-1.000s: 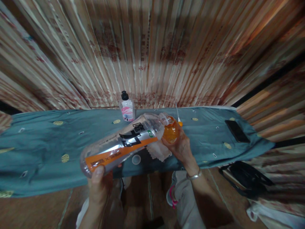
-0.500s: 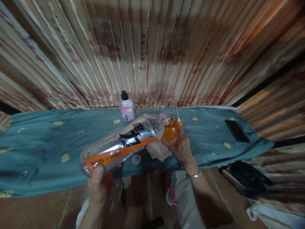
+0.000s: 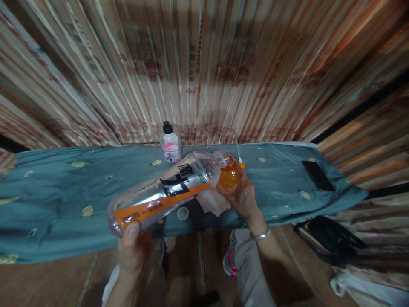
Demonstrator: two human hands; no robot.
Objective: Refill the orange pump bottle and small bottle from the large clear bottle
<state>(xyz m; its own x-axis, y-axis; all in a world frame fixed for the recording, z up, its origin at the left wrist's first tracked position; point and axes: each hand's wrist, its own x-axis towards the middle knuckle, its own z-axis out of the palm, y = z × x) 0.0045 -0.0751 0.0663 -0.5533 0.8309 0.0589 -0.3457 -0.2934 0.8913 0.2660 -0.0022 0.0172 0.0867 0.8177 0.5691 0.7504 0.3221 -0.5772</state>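
Observation:
My left hand (image 3: 134, 247) grips the base of a large clear plastic bottle (image 3: 153, 200) with an orange and silver label. The bottle is tilted, its base low on the left and its neck up on the right. In my right hand (image 3: 241, 196) is a small round bottle (image 3: 229, 174) with orange liquid inside. The two bottle mouths meet or nearly meet; whether they touch, I cannot tell. Below the large bottle lie a white round cap (image 3: 182, 213) and a crumpled white tissue (image 3: 213, 202). Behind my right hand rests a pump top with an orange collar and thin tube (image 3: 240, 162).
A green-blue patterned cloth (image 3: 64, 200) covers the table. At its back stands a clear bottle with a black cap and pink label (image 3: 170, 147). A dark phone (image 3: 318, 175) lies on the right. A black bag (image 3: 330, 238) is on the floor, and a striped curtain (image 3: 179, 64) hangs behind.

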